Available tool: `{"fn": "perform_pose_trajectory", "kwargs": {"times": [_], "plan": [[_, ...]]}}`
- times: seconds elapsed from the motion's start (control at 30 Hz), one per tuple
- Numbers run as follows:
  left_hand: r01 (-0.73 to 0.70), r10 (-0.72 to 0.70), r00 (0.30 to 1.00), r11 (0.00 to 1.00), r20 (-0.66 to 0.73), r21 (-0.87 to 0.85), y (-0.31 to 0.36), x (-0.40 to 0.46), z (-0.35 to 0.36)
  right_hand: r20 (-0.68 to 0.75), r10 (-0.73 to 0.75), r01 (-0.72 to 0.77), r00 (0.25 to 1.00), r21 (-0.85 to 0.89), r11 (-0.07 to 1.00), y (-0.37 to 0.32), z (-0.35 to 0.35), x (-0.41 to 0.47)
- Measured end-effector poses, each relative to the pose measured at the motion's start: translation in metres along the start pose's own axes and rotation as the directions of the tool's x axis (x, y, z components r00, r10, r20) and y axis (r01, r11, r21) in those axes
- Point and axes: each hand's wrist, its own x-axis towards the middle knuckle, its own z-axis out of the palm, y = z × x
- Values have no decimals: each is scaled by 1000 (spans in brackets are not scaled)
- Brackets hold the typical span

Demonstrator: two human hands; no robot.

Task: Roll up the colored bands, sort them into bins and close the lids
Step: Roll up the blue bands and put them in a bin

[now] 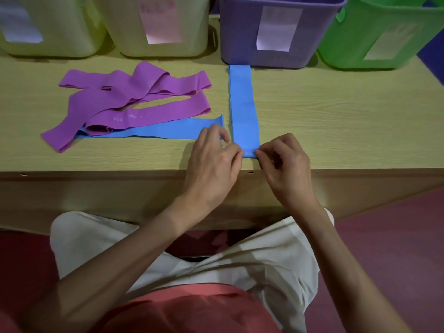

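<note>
task at start: left hand [212, 159] and right hand [286, 162] pinch near end of straight blue band [243, 109] on table [336, 111], first roll beginning. purple bands [134, 97], second blue band [156, 132] unrolled; bins [276, 32] unfilled as far as visible.

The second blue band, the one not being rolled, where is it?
Head view: the second blue band lies flat left of the hands, partly under the purple bands.

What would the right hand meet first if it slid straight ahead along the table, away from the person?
Probably nothing until the purple bin: the right hand pinches the near end of the upright blue band, and bare table lies ahead of it.
</note>
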Motion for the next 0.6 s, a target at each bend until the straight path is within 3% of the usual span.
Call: {"fn": "perform_pose_trajectory", "kwargs": {"times": [0.33,0.6], "plan": [[-142,143,982,990,123,-16,-13,5,-4,141,-62,63,988,1,998,6,-9,9],[-208,212,974,977,81,-57,-16,1,-4,246,-96,101,965,-7,995,7,-21,9]]}}
